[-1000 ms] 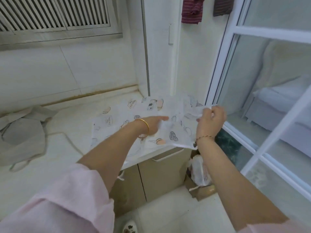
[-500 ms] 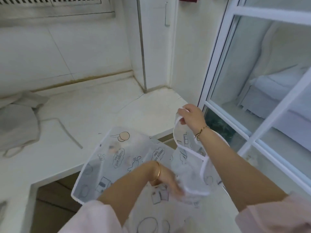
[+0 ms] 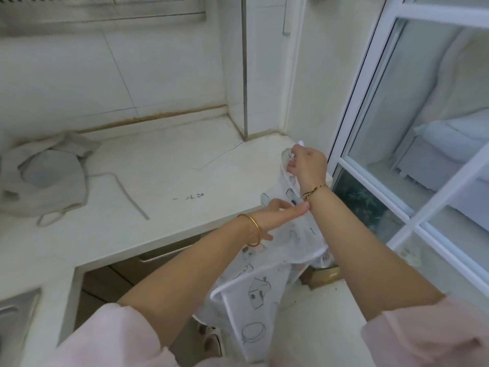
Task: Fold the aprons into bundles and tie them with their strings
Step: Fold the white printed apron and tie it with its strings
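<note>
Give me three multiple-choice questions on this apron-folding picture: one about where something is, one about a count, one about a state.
1. Where does the crumpled grey cloth apron lie?
A. On the white countertop, at the left
B. On the floor
C. In the right hand

2. How many aprons are in view?
A. One
B. Two
C. Four

3. The translucent white printed apron is:
A. Tied into a bundle
B. Hanging loose from the right hand
C. Spread flat on the countertop

Answers: 1 A, it rests on the counter's left part. 2 B, the grey one plus the printed one. 3 B, the right hand's fingers pinch its top edge and it hangs down, with the left hand laid flat against it.
</note>
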`<state>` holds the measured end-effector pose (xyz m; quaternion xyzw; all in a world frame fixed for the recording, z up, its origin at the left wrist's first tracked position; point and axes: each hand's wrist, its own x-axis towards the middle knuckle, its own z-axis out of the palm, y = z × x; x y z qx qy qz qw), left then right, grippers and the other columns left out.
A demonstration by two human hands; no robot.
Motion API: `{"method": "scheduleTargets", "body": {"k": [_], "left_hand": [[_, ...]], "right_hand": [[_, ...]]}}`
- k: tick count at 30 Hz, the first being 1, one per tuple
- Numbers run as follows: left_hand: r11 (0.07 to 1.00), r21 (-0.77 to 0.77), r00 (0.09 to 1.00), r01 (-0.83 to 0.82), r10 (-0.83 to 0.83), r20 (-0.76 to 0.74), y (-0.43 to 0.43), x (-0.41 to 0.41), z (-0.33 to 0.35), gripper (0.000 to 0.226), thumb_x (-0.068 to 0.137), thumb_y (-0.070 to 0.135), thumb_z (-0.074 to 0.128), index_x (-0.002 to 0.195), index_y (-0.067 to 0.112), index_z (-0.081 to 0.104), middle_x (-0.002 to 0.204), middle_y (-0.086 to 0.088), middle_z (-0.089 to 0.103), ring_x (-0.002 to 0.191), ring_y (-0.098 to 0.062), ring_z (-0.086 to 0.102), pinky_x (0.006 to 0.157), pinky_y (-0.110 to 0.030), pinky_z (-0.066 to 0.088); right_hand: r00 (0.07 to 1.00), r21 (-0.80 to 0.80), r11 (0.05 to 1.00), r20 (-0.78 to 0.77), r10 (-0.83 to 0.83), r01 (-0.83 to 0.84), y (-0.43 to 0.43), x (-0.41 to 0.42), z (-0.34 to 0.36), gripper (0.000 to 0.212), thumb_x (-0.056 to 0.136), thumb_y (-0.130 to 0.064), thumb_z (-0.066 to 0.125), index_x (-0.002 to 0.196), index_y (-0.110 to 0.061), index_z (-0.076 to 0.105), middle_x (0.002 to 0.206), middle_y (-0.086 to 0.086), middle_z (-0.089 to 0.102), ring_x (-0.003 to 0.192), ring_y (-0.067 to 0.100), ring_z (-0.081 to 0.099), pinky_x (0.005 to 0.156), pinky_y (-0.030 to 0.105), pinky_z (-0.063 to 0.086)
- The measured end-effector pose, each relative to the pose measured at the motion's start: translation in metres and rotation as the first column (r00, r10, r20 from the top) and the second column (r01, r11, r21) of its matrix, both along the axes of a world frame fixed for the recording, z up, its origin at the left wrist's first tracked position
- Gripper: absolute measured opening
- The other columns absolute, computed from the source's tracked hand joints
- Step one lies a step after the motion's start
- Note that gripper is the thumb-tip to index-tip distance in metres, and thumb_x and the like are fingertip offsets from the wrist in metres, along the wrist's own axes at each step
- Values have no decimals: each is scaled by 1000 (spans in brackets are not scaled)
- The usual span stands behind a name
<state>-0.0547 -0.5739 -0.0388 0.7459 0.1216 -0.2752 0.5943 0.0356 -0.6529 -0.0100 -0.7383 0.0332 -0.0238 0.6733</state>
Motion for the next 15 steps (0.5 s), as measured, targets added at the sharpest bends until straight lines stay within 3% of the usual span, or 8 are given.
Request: {"method": "scheduleTargets", "body": {"k": [4,7,9,12,14,15], "left_hand": [[994,-90,997,-63,66,28,0,6,5,58,81,63,55,126,28,43,149,5,31,137,-23,29,105,-42,38],[993,-95,997,-72,75,26,-5,9,6,46,86,52,59,121,24,51,141,4,40,130,-24,38,102,-37,43],[989,-91,992,-117,121,42,-8,10,6,29,88,43,61,106,21,55,131,2,49,124,-23,44,99,-36,46],[991,-99,995,-90,94,39,-12,11,10,29,84,44,65,94,18,56,120,4,51,121,-18,43,97,-37,48],[997,-36,995,-75,77,63,-17,14,12,29,84,44,65,85,18,53,114,2,51,111,-16,46,95,-37,49],[995,3,992,-97,97,86,-18,15,12,28,84,42,66,81,18,51,109,0,52,105,-17,49,93,-37,49]], "right_hand": [[995,11,999,-90,48,-48,-10,4,4,30,93,-11,43,64,-16,46,57,-4,49,42,-1,48,49,12,39],[990,103,995,-139,17,-2,-20,6,0,30,93,-7,41,65,-17,48,47,-11,51,33,-6,45,45,10,39],[987,144,990,-158,20,3,-21,4,-1,29,91,-4,45,66,-17,49,55,-7,52,42,-2,48,50,14,41],[988,212,977,-153,24,9,-25,4,1,28,92,-1,46,69,-16,50,68,-2,48,50,2,51,48,11,41],[983,226,974,-179,44,-3,-24,8,2,23,94,0,42,82,-9,59,76,2,53,58,0,56,49,5,39],[977,215,977,-205,54,-9,-24,9,7,22,95,-1,41,97,-2,63,82,5,56,73,3,58,54,4,39]]}}
